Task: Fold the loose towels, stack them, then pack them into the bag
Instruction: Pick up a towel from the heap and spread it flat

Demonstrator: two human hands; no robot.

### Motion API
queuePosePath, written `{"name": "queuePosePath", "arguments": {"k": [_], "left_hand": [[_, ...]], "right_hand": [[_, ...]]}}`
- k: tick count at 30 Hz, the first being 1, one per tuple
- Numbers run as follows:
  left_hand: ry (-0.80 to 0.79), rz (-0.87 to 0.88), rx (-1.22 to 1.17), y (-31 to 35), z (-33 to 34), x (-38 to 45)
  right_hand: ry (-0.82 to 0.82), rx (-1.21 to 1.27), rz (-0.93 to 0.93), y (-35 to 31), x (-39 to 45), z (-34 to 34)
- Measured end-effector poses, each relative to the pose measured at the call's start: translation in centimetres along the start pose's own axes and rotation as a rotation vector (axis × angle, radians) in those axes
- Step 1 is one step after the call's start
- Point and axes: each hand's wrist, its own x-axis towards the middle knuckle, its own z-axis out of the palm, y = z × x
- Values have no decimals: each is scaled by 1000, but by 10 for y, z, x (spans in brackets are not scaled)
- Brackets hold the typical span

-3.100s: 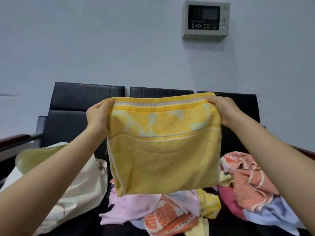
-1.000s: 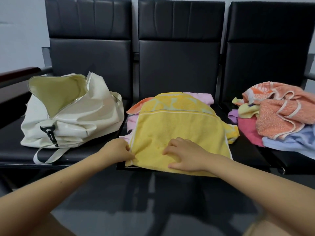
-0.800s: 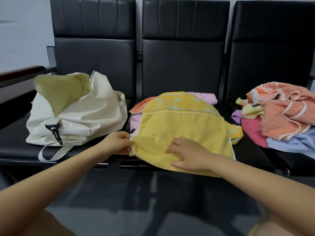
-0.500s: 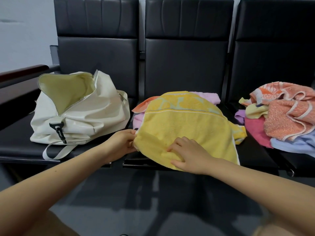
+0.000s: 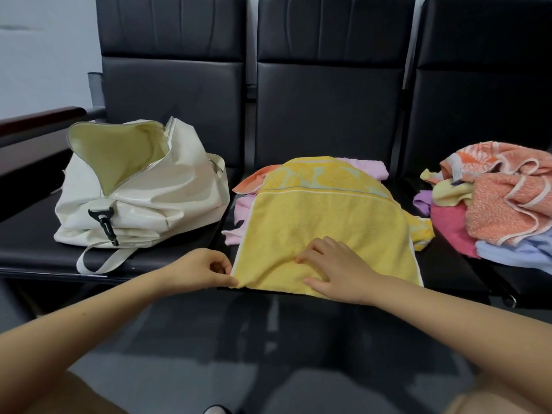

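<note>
We pinch the yellow towel (image 5: 325, 234) with left hand (image 5: 206, 268), right hand (image 5: 334, 268) pressing flat; loose towels (image 5: 501, 204) unfolded at right, white bag (image 5: 140, 186) unpacked.

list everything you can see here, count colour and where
yellow towel: 1, yellow with pale pattern band, spread on top of the middle seat's pile
towels under it: at least 2, pink and orange, middle seat
loose towel heap: several, orange, pale yellow, magenta, purple, light blue, right seat
bag: 1, cream, unzipped, left seat
seats: 3, black, in a row
armrest: 1, dark reddish, far left
left hand: 1, pinches the yellow towel's near left corner
right hand: 1, fingers resting on the yellow towel's near edge
</note>
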Motion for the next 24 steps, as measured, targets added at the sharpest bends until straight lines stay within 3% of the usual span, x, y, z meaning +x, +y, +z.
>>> {"name": "queuePosePath", "arguments": {"k": [4,12,15,17,22,24], "left_hand": [[30,-47,-103,1,5,-6],[283,-32,-781,16,4,-3],[231,-33,-845,17,2,-2],[186,-58,-723,13,2,-1],[149,-153,-55,-4,6,3],[218,-96,120,-1,8,4]], "right_hand": [[-15,-9,5,-2,2,-2],[-14,-39,7,-2,2,-1],[-37,-136,-10,-3,0,2],[-37,-272,-46,-4,-4,9],[102,-457,-133,-7,-10,26],[131,-486,-175,-6,-11,29]]}}
